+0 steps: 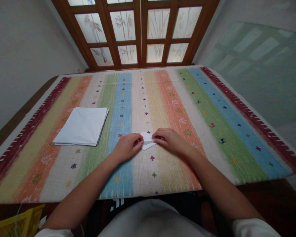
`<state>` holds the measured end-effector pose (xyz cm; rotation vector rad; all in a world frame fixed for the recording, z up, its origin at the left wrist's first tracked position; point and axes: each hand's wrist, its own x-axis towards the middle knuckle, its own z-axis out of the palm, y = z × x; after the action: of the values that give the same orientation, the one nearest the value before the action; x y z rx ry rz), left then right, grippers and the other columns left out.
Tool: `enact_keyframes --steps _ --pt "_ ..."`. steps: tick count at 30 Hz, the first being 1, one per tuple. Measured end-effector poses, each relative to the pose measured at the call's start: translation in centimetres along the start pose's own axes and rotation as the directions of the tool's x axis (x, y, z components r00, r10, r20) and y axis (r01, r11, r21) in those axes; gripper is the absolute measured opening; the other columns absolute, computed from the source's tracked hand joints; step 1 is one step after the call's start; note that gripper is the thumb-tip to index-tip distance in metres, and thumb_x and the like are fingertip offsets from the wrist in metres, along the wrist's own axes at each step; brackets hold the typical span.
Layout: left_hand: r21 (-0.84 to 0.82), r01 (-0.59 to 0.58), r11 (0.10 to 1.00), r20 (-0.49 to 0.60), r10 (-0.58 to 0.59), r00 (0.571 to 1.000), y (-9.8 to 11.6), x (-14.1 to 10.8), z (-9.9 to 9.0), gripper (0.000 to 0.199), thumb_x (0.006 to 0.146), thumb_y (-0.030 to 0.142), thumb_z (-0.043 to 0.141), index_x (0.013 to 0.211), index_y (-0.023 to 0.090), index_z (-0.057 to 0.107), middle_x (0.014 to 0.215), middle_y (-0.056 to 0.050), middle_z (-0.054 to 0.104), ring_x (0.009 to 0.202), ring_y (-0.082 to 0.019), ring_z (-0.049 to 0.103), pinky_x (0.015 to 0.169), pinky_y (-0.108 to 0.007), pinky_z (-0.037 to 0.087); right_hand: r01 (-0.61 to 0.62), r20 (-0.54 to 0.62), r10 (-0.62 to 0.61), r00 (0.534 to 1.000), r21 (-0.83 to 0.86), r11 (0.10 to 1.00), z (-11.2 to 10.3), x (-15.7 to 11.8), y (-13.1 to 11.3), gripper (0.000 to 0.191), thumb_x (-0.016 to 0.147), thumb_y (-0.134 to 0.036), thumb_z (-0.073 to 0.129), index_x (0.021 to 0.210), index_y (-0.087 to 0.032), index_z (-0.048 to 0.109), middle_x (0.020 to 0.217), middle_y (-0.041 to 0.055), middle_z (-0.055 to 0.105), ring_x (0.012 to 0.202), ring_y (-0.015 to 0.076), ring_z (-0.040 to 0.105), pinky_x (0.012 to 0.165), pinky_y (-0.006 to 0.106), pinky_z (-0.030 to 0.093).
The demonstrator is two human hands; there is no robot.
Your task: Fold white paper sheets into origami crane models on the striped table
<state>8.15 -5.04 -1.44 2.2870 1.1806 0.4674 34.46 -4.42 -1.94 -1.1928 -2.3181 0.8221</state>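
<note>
A small folded piece of white paper (147, 141) lies on the striped woven rug (148, 98), just in front of me. My left hand (127, 147) holds its left side between the fingertips. My right hand (170, 140) presses on its right side, with the fingers over the paper's edge. Part of the fold is hidden under my fingers. Left of my hands, a stack of folded white paper sheets (81, 126) rests on the rug, and neither hand touches it.
The rug covers a table with a dark wooden edge (19, 115). A wooden door with frosted bamboo-patterned panes (135, 33) stands beyond the far end. A yellow plastic basket (19, 223) sits low at the left, below the near edge.
</note>
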Motion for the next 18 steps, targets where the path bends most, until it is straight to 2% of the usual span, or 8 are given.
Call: enact_keyframes --steps 4,9,12,18 --pt "-0.013 0.010 1.000 -0.022 -0.011 1.000 -0.2 0.1 0.3 0.009 0.097 0.020 0.061 0.101 0.019 0.069 0.090 -0.004 0.073 0.077 -0.018 0.065 0.073 -0.031 0.050 -0.029 -0.035 0.030 0.999 0.025 0.999 0.2 0.1 0.0 0.010 0.097 -0.018 0.071 0.103 -0.020 0.078 0.099 0.0072 0.075 0.087 0.0191 0.068 0.082 0.031 0.050" --pt "-0.032 -0.013 0.999 -0.046 0.011 0.999 -0.3 0.0 0.7 0.014 0.097 0.017 0.059 0.100 0.020 0.073 0.110 -0.007 0.072 0.079 -0.016 0.066 0.078 -0.032 0.053 -0.071 -0.064 0.071 0.995 0.014 0.997 0.5 0.2 0.2 0.021 0.093 -0.013 0.074 0.113 -0.019 0.078 0.105 0.0080 0.073 0.089 0.0192 0.067 0.085 0.032 0.051" --pt "-0.045 -0.019 0.999 -0.056 0.016 0.998 -0.4 0.0 0.9 0.013 0.097 0.019 0.062 0.098 0.020 0.074 0.113 -0.007 0.071 0.078 -0.015 0.066 0.078 -0.033 0.055 -0.090 -0.048 0.090 0.995 0.012 0.996 0.5 0.2 0.1 0.022 0.093 -0.013 0.074 0.114 -0.018 0.079 0.106 0.0086 0.072 0.091 0.0200 0.067 0.087 0.033 0.051" --pt "-0.029 0.056 0.998 -0.099 -0.059 0.993 -0.6 0.0 1.2 0.008 0.095 0.022 0.068 0.100 0.019 0.073 0.137 -0.010 0.064 0.070 -0.011 0.063 0.081 -0.035 0.057 -0.119 -0.061 0.123 0.990 0.064 0.991 0.5 0.2 -0.2 0.026 0.091 -0.012 0.075 0.116 -0.018 0.078 0.108 0.0092 0.073 0.091 0.0201 0.067 0.085 0.033 0.051"
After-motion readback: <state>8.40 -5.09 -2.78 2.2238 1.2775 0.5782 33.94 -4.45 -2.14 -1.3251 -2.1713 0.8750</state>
